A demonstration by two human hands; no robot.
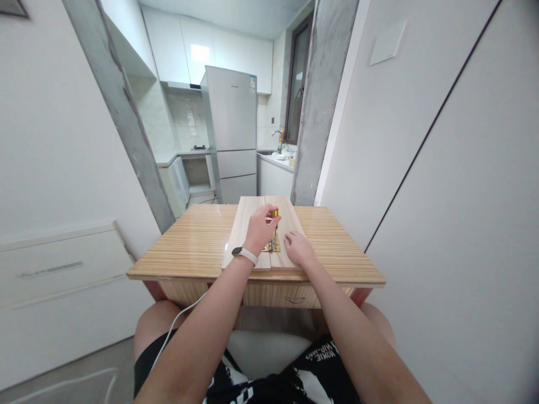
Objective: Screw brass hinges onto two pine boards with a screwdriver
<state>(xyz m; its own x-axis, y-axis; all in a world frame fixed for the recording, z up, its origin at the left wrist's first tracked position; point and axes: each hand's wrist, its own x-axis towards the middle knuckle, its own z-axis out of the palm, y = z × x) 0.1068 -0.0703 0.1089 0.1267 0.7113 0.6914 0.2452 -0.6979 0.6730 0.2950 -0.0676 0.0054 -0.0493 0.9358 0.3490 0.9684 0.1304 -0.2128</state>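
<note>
My left hand [260,227] pinches the yellow and black handle of a small screwdriver [275,213] and holds it upright. The tool's thin shaft points down at a brass-coloured hinge [275,244] with several screws. This hinge lies over the seam between two pale wooden boards, the left board [242,224] and the right board [286,210]. Part of it is hidden behind my left hand and wrist. To the right of the hinge, my right hand [298,248] rests on the right board, fingers loosely bent and holding nothing visible.
The boards lie on a wood-grain table [332,241] with a drawer [278,296] under its front edge. White walls stand close on both sides. Beyond the table are a grey fridge [233,112] and a sink tap [278,134]. A white cable [179,318] hangs by my left arm.
</note>
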